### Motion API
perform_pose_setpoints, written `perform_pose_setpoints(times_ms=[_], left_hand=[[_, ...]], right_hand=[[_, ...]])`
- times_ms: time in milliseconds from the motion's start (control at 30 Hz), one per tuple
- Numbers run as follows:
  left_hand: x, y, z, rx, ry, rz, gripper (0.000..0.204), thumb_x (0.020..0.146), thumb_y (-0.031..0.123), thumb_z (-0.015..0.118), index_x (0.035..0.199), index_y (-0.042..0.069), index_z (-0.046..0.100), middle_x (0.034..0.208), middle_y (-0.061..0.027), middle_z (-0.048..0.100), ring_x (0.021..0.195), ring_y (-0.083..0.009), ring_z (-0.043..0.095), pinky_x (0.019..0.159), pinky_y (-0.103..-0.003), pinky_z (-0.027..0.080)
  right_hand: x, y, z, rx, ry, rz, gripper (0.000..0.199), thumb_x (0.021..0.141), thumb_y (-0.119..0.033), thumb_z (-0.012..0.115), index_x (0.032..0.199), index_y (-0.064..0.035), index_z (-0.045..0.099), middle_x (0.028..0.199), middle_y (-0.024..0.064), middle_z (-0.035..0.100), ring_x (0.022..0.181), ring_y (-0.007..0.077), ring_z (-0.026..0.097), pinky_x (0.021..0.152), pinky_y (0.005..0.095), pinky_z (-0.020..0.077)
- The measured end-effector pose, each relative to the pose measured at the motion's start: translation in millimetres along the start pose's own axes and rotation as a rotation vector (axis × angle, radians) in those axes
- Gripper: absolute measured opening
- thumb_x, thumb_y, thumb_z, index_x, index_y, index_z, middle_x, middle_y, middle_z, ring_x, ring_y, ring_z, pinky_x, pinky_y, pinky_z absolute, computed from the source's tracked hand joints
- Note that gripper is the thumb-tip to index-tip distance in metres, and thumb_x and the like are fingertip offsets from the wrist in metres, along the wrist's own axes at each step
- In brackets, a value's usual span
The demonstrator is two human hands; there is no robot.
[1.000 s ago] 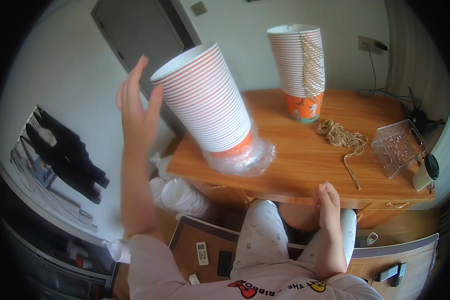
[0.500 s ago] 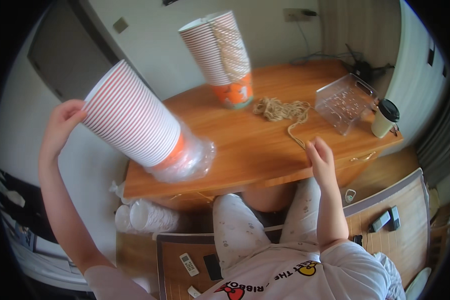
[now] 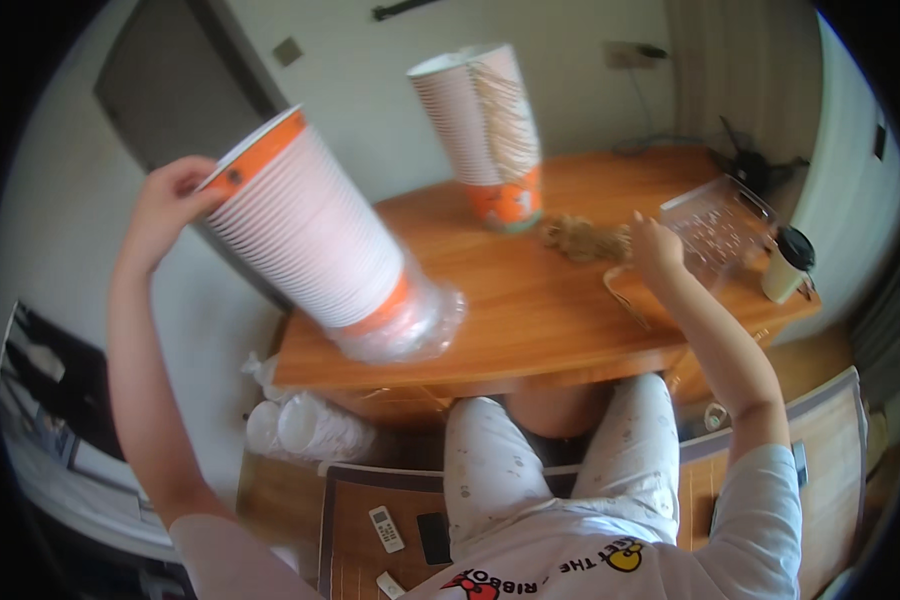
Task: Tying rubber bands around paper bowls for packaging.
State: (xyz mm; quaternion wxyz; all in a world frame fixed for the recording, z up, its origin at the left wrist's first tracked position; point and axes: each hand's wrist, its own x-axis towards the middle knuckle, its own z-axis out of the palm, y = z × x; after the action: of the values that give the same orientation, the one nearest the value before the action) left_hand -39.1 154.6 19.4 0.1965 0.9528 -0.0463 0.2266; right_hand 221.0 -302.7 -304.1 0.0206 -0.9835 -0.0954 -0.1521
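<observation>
right hand (image 3: 655, 245) moved from table edge to twine pile (image 3: 582, 238), cup stack (image 3: 315, 240) tilted steeper

A wooden table (image 3: 570, 330) is being lit by soft daylight from the right, where a pale curtain (image 3: 740, 70) is hanging. Behind it, a cream wall (image 3: 370, 110) is being interrupted by a dark grey door (image 3: 185, 90). Below, a brown patterned floor (image 3: 370, 500) is being partly shown.

Right hand (image 3: 653, 243) grip unclear (fingertips hidden); twine bundle (image 3: 582, 238) blurred.
</observation>
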Motion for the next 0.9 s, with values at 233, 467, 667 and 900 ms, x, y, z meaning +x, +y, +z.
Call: perform_pose_setpoints(times_ms=[233,467,667,900], left_hand=[[-5.3,63.2,-14.4,0.132,0.341,0.226,0.031,0.085,0.005,0.069,0.115,0.001,0.067,0.104,-0.0047,0.070,0.094,-0.0106,0.063,0.084,-0.027,0.051],[-38.8,139.0,22.3,0.033,0.343,0.627,0.026,0.085,0.003,0.071,0.111,0.004,0.069,0.102,-0.0048,0.071,0.091,-0.0128,0.066,0.083,-0.026,0.053],[-34.4,140.6,127.9,-0.427,-0.019,0.230,0.029,0.084,-0.003,0.067,0.113,0.002,0.069,0.104,-0.0068,0.071,0.095,-0.0136,0.066,0.086,-0.029,0.056],[-32.9,121.5,240.0,-0.557,-0.061,0.214,0.027,0.085,-0.007,0.067,0.111,-0.003,0.064,0.101,-0.0089,0.071,0.094,-0.0128,0.067,0.083,-0.026,0.055]], right_hand=[[22.1,13.8,42.6,0.030,0.033,0.053,0.015,0.095,-0.015,0.051,0.102,-0.0057,0.060,0.090,0.0144,0.073,0.086,0.0292,0.072,0.072,0.0370,0.0585],[24.9,12.9,38.0,-0.067,0.061,0.064,0.011,0.094,-0.012,0.053,0.099,-0.0064,0.060,0.089,0.0141,0.073,0.084,0.0285,0.073,0.067,0.0364,0.0585],[2.4,-0.1,-9.6,0.027,0.257,-0.059,0.018,0.087,-0.012,0.059,0.104,-0.0069,0.058,0.094,0.0124,0.069,0.088,0.0306,0.069,0.068,0.0397,0.0572],[-94.8,-37.9,-118.7,0.753,0.852,-0.494,0.024,0.074,0.002,0.071,0.097,-0.0037,0.066,0.097,0.0137,0.066,0.088,0.0319,0.062,0.074,0.0403,0.0506]])
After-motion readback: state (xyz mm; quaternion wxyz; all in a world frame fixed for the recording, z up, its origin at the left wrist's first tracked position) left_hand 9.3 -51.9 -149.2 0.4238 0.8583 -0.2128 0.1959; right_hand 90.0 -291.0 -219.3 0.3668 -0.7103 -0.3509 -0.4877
